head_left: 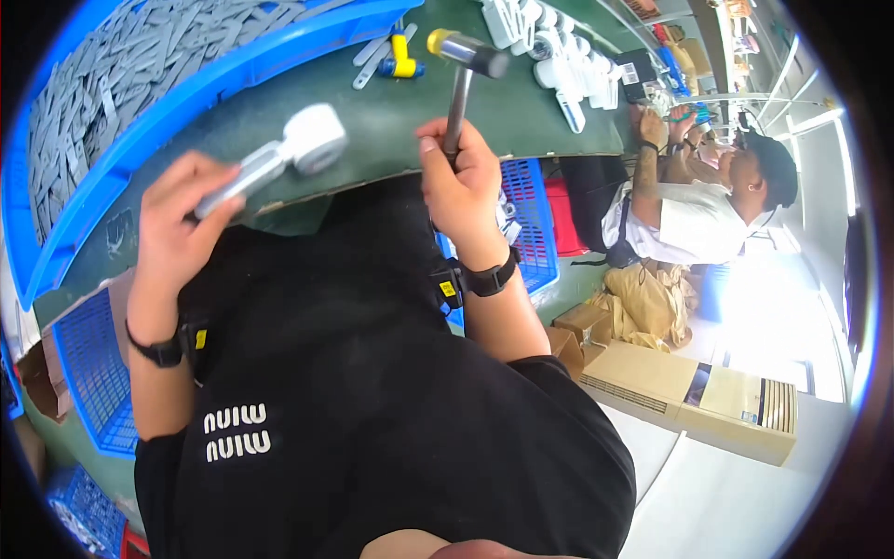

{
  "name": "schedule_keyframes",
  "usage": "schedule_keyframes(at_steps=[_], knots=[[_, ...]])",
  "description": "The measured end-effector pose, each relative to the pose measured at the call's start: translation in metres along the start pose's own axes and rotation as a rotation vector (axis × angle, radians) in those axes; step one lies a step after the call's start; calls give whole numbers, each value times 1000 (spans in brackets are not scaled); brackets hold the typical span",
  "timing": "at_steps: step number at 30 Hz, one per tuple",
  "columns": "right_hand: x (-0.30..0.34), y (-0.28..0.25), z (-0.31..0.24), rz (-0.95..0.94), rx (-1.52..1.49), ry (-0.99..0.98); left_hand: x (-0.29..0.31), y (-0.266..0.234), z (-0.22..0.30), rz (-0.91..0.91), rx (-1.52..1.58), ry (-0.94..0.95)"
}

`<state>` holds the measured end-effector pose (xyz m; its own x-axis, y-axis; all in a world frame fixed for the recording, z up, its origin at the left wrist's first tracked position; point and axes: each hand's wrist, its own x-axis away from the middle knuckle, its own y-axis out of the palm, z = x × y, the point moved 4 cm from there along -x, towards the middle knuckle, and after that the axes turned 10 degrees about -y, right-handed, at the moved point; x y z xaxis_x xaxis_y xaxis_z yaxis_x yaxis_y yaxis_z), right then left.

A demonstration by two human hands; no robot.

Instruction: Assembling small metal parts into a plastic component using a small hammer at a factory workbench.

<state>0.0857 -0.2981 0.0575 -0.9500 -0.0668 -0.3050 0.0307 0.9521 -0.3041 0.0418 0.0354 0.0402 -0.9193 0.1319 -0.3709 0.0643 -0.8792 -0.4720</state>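
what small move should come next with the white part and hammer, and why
Probably steady the white-headed part against the green table: the left hand grips its grey handle, while the right hand holds the hammer head-up, apart from it.

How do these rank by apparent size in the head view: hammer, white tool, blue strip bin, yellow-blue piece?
1. Blue strip bin
2. White tool
3. Hammer, partly hidden by the right hand
4. Yellow-blue piece
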Motion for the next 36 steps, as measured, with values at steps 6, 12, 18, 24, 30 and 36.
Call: schedule_keyframes(at_steps=[6, 12, 18, 24, 30, 36], knots=[[-58, -115, 31, 211, 868, -327, 83, -102, -44, -297, 297, -401], [-107, -252, 115, 292, 1244, -129, 260, -228, -139, -192, 170, -939], [-151, -360, 210, -180, 1543, -55, 329, -228, -167, 241, -169, -1512], [-119, -367, 218, 223, 776, 360, 447, -197, -272, 941, 44, -1556], [-68, -297, 137, 249, 126, 253, 485, -147, -286, 1027, 122, -1784], [-27, -155, 34, 14, -419, 346, 495, -129, -295, 793, 4, -2065]])
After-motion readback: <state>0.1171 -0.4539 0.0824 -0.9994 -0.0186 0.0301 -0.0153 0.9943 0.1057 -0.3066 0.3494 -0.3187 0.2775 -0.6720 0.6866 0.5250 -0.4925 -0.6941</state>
